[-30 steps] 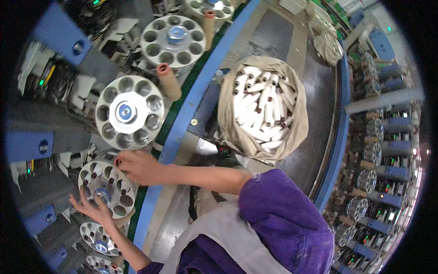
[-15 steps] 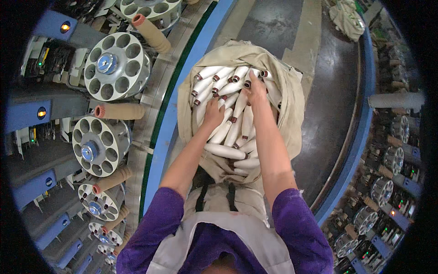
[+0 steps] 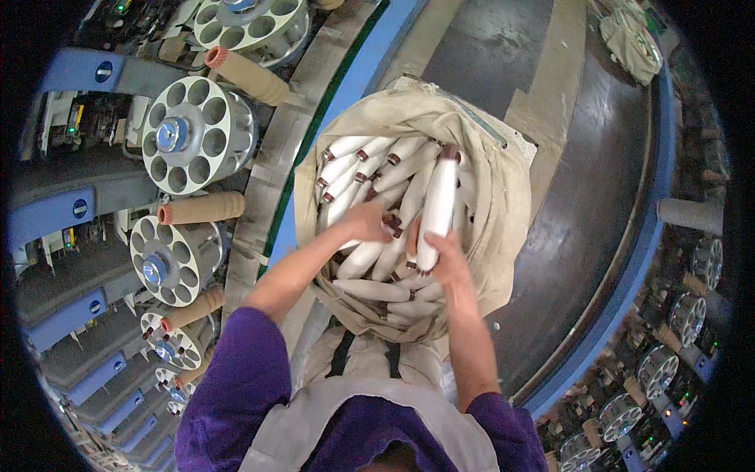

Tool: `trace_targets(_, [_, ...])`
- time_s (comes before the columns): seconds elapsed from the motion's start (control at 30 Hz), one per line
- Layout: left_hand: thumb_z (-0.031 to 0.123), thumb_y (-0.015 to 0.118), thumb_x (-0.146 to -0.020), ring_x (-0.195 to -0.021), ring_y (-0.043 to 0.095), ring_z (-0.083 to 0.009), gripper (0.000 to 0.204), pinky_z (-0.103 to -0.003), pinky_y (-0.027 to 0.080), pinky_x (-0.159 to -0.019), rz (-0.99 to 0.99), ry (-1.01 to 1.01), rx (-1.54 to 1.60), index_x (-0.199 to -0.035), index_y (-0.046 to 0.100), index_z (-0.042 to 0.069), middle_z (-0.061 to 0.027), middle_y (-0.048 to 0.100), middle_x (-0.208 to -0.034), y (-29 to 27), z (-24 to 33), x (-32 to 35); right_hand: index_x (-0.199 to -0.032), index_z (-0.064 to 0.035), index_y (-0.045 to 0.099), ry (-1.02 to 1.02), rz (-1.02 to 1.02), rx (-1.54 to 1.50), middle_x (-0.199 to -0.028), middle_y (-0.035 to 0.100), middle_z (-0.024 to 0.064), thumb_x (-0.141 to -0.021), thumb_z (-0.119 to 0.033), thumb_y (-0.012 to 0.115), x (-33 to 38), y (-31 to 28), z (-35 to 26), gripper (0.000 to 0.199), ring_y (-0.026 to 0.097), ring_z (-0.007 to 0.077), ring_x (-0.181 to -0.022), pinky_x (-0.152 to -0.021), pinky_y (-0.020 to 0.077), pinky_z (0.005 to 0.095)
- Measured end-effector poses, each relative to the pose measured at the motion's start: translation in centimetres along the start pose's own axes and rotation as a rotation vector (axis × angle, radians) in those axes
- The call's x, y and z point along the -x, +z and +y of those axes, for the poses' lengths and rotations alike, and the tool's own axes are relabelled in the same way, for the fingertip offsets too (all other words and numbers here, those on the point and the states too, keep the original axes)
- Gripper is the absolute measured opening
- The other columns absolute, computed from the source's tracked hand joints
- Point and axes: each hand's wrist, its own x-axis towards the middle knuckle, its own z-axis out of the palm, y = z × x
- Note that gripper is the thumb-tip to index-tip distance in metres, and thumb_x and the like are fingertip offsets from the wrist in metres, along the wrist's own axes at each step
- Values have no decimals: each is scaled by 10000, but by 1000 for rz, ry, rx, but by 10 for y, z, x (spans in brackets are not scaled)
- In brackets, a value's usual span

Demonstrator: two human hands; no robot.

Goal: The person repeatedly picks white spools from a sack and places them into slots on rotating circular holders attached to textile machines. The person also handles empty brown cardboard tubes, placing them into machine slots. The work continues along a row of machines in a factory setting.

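Observation:
Many white yarn bobbins [image 3: 371,290] with dark reddish-brown ends lie jumbled in a beige cloth sack [image 3: 503,236] in front of my body. My right hand [image 3: 447,253] is closed round the lower part of a full yarn bobbin [image 3: 440,203], lifted above the pile and pointing away from me. Its far end shows a brown tube tip. Left of it, my left hand [image 3: 368,223] is closed over bobbins in the middle of the pile, with brown tips poking out beside its fingers. How many it grips is hidden.
Winding machines with round multi-hole magazines [image 3: 198,134] and brown cones [image 3: 203,208] line the left side. A blue rail [image 3: 346,102] runs beside the sack. More machines [image 3: 689,318] stand right beyond a curved blue edge [image 3: 657,228]. Another cloth sack [image 3: 631,43] sits far right.
My right hand has drawn back toward me, raising a bobbin from the pile. My left hand has moved slightly nearer to me within the sack. The view has shifted a little.

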Motion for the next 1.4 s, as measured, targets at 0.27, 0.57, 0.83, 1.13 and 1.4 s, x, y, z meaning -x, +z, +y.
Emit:
trace_targets(0.27, [272, 608, -845, -1057, 509, -277, 189, -428, 391, -927, 177, 676, 1629, -911, 563, 101, -78, 577, -986, -8, -35, 133, -1120, 19, 506, -156, 62, 1059, -1024, 569, 116, -648, -259, 732, -137, 48, -36, 592, 562, 200, -890, -800, 437, 326])
trace_targets(0.57, [111, 606, -771, -1230, 361, -412, 407, -529, 361, -989, 107, 587, 2206, -1173, 544, 98, -162, 449, -1258, 17, -44, 145, -778, -70, 522, 61, -246, -208, -669, 456, 14, -640, -333, 686, 15, 49, -39, 339, 437, 133, -584, -565, 390, 289])
trace_targets(0.83, [80, 619, -752, -1270, 330, -377, 102, -522, 346, -995, 680, 869, 1457, -800, 537, 41, -164, 419, -1260, -14, -88, 263, -810, -50, 494, 533, -591, -14, -694, 435, 33, -608, -300, 679, -49, 155, -34, 370, 423, 174, -588, -552, 370, 360])
trace_targets(1.13, [39, 589, -778, -1202, 439, -258, 453, -371, 384, -973, 1296, 568, 1773, -1218, 490, 1, -122, 396, -1318, 79, -145, 364, -1219, -32, 489, 146, -1249, 1445, -1057, 610, 136, -724, -284, 705, -114, 340, 57, 597, 596, 238, -936, -785, 480, 375])
trace_targets(1.4, [92, 602, -773, -1291, 306, -246, 580, -390, 318, -1025, 1491, 691, 1530, -1308, 399, -2, -95, 230, -1448, 113, -173, 410, -1256, -68, 497, -154, -1579, 1432, -1112, 562, 106, -741, -178, 693, -101, 416, 128, 561, 546, 232, -1004, -857, 427, 319])
